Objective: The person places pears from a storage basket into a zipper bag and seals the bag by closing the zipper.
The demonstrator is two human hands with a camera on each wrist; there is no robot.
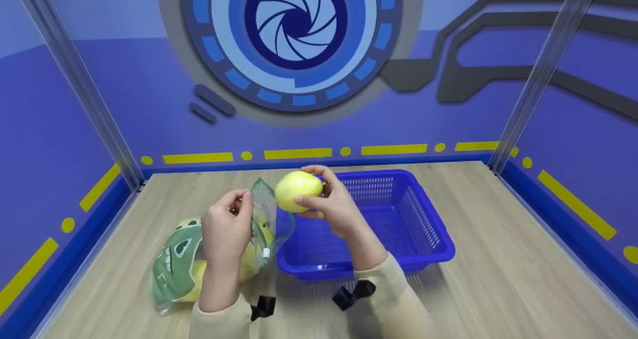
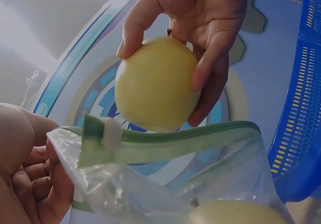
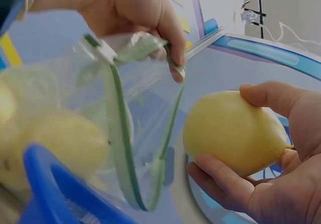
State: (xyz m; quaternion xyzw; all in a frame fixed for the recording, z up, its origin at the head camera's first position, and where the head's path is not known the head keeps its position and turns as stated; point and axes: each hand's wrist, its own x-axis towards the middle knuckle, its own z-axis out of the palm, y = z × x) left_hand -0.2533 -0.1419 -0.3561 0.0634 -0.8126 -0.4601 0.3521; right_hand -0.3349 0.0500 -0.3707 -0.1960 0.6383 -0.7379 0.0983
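A yellow pear (image 1: pixel 295 191) is in my right hand (image 1: pixel 339 207), gripped between thumb and fingers, with its stem toward the palm. It hangs just outside the mouth of a clear zip bag (image 1: pixel 172 264) with green print. My left hand (image 1: pixel 227 229) pinches the bag's rim, and the green zip edge (image 3: pixel 123 148) gapes wide in the right wrist view. Inside the bag lie more yellow pears (image 3: pixel 65 141); one pear (image 2: pixel 235 213) shows low in the left wrist view. The bag rests on the table, partly hidden behind my left hand and forearm.
A blue plastic basket (image 1: pixel 433 219) with slotted walls stands right of the bag, under my right hand and forearm. The wood-grain table (image 1: pixel 508 259) is bounded by blue printed walls (image 1: pixel 124 89) at the back and sides. A black strap (image 1: pixel 354 294) sits at my right wrist.
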